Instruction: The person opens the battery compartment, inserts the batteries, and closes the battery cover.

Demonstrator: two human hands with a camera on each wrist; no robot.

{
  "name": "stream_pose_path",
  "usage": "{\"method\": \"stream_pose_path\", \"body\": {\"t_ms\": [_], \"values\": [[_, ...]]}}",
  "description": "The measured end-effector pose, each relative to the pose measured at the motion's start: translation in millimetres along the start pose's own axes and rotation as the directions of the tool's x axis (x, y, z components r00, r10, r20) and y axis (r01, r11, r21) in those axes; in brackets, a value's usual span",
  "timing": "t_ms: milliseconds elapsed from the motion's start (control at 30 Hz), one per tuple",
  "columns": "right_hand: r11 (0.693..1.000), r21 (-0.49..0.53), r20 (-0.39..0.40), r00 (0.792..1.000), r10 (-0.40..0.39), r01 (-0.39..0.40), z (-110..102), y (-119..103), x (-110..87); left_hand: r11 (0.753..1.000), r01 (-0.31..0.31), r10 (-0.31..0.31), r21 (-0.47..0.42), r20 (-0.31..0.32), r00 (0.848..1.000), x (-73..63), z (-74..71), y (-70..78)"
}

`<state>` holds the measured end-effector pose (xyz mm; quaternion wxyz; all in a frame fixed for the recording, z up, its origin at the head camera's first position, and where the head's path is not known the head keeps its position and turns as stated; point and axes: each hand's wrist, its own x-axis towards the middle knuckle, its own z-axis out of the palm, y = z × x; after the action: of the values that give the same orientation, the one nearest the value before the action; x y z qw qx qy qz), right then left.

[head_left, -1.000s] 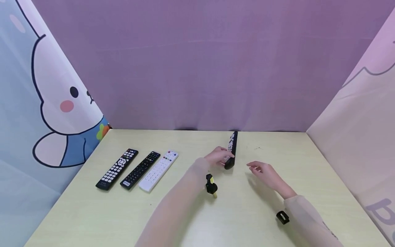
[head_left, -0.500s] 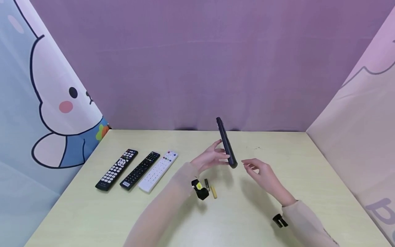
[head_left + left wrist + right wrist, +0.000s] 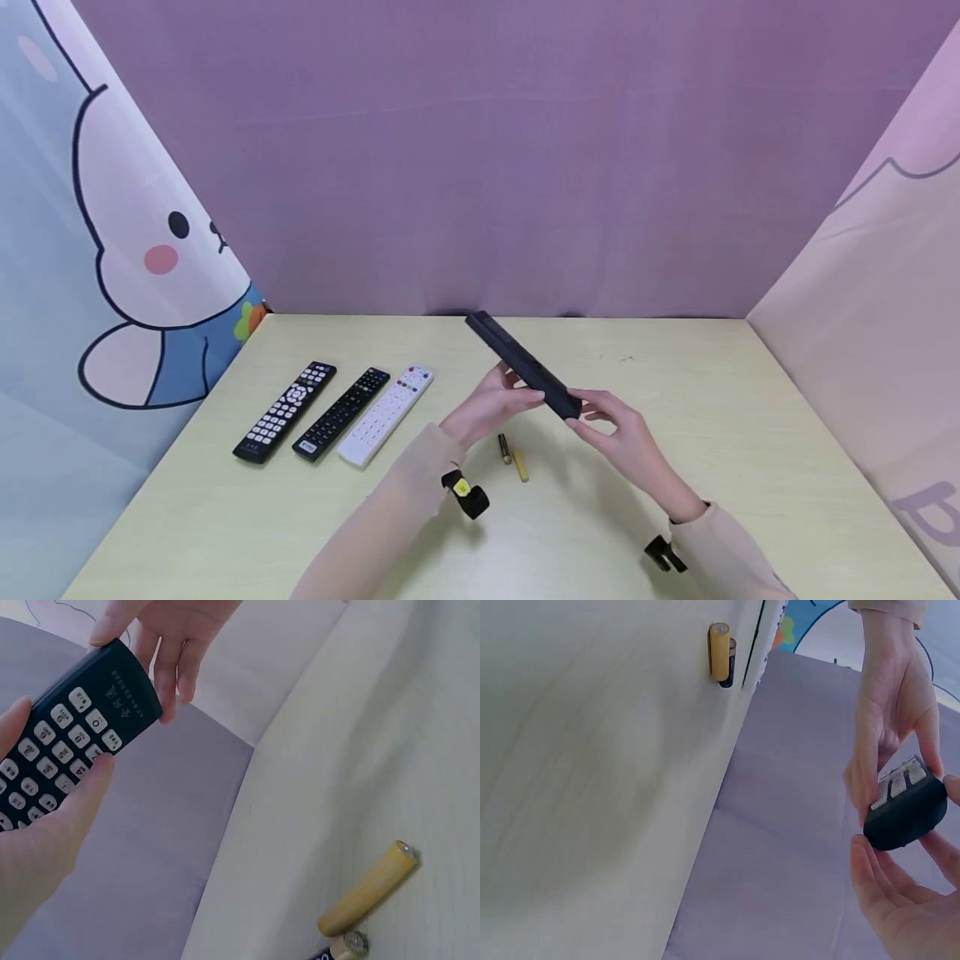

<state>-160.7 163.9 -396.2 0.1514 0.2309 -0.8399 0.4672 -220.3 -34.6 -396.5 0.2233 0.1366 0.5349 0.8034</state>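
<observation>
A black remote control is held tilted above the table, its back toward the head camera. My left hand grips it along its sides near the lower end, with the thumb across the edge. My right hand pinches the lower end between thumb and fingers. White number buttons on the remote control face the left wrist camera. Below the hands, a yellow battery and a black battery with a copper-coloured end lie side by side on the table.
To the left lie a black remote with white buttons, a slimmer black remote and a white remote, roughly parallel. A purple cloth hangs behind the pale table, with printed curtains at both sides.
My left hand has lifted the remote control off the table and turned its back toward the head camera. My right hand has come in to its lower end. Both batteries are now in view.
</observation>
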Motion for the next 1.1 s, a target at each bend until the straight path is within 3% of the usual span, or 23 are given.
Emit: {"method": "stream_pose_path", "body": {"t_ms": [167,233,367,500,633,733,800,967,1100], "values": [[0.999,0.031,-0.016,0.999,0.032,-0.031,1.7,-0.9,-2.3,0.995,-0.029,0.028,0.092,0.010,1.000,-9.9,-5.7,4.2],[0.998,0.043,-0.031,0.999,0.037,-0.036,1.8,-2.5,-3.1,0.997,-0.051,0.050,0.055,0.020,0.999,-12.6,-7.3,8.9],[0.995,0.099,-0.084,0.996,0.022,-0.013,2.6,-10.0,-5.0,0.985,-0.122,0.126,-0.120,0.030,0.992,-19.4,-7.3,23.1],[0.993,0.098,-0.138,0.989,-0.044,0.058,5.9,-17.5,-8.0,0.934,-0.188,0.208,-0.304,0.033,0.978,-27.0,-4.0,37.0],[0.989,0.005,-0.156,0.977,-0.144,0.146,9.3,-22.2,-10.9,0.849,-0.218,0.245,-0.481,-0.006,0.969,-33.8,2.8,47.6],[0.977,-0.043,-0.149,0.966,-0.212,0.208,12.1,-23.3,-13.0,0.793,-0.237,0.236,-0.561,-0.076,0.969,-37.9,8.4,53.1],[0.967,-0.047,-0.152,0.955,-0.253,0.249,15.1,-22.8,-14.3,0.774,-0.257,0.220,-0.579,-0.134,0.966,-39.6,11.2,55.4],[0.957,-0.038,-0.157,0.944,-0.291,0.289,23.8,-22.7,-18.8,0.754,-0.287,0.145,-0.591,-0.275,0.950,-41.4,15.0,57.1],[0.957,-0.071,-0.141,0.947,-0.290,0.283,28.1,-24.9,-22.2,0.733,-0.296,0.097,-0.613,-0.336,0.937,-43.6,16.1,56.6]]}}
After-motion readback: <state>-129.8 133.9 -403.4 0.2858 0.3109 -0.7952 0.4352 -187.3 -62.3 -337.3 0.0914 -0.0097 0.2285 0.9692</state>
